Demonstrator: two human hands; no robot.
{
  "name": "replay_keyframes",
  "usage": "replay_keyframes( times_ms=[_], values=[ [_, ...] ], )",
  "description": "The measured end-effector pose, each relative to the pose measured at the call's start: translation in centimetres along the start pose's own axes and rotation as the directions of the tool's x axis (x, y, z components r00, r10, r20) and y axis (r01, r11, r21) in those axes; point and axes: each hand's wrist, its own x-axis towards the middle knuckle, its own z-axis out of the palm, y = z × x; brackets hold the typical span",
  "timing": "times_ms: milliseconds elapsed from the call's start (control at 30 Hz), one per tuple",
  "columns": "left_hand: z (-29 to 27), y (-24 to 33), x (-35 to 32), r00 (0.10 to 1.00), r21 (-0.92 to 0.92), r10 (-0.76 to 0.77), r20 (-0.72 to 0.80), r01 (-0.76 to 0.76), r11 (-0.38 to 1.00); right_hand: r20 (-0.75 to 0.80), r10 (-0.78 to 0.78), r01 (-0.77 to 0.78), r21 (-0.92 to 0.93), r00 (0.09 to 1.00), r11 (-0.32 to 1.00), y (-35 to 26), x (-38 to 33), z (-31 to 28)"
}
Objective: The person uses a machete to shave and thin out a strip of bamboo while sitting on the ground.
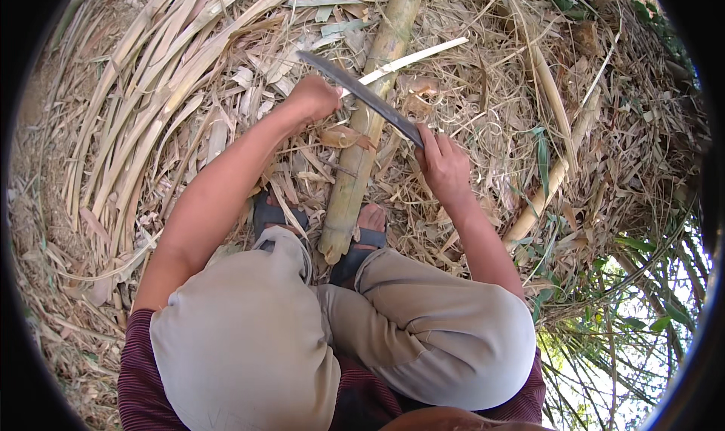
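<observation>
My left hand (314,98) is closed around one end of a pale bamboo strip (423,55), which runs out to the upper right. In my right hand (444,166) is the handle of a long dark machete (361,91), its fingers wrapped round it. The blade slants up to the left, crossing the strip close to my left hand, its tip beyond that hand. Whether the edge touches the strip I cannot tell. Under both lies a thick bamboo pole (353,176), stretching from between my feet to the far side.
Many split bamboo strips (143,91) lie in a curved bundle at the left. Another bamboo pole (538,204) rests on the ground at the right. Shavings and dry leaves (483,121) cover the ground. My sandalled feet (368,234) flank the pole's near end. Green plants (642,310) stand at lower right.
</observation>
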Motion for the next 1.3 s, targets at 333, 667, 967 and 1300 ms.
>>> replay_keyframes(
  times_ms=[333, 667, 967, 1300],
  values=[
    [-0.6, 2.2, -2.3, 1.0, 0.072, -0.022, 0.014, 0.021, 0.997, -0.079, -0.083, 0.092, 0.112, 0.993, 0.989, -0.1, 0.8, -0.2],
    [0.3, 1.6, -2.4, 1.0, -0.013, 0.029, 0.0, -0.029, 1.0, 0.025, -0.016, 0.014, 0.073, 1.0, 0.997, 0.7, 0.1, 0.6],
    [-0.7, 1.9, -2.5, 0.998, 0.097, -0.061, 0.029, 0.058, 0.994, 0.145, 0.084, -0.086, 0.008, 0.986, 0.996, 0.9, -0.3, 0.3],
    [-0.2, 1.4, -4.0, 0.998, 0.08, -0.041, 0.038, 0.038, 0.996, 0.096, 0.02, -0.02, -0.004, 0.995, 1.0, 1.3, -0.9, 0.8]
  ],
)
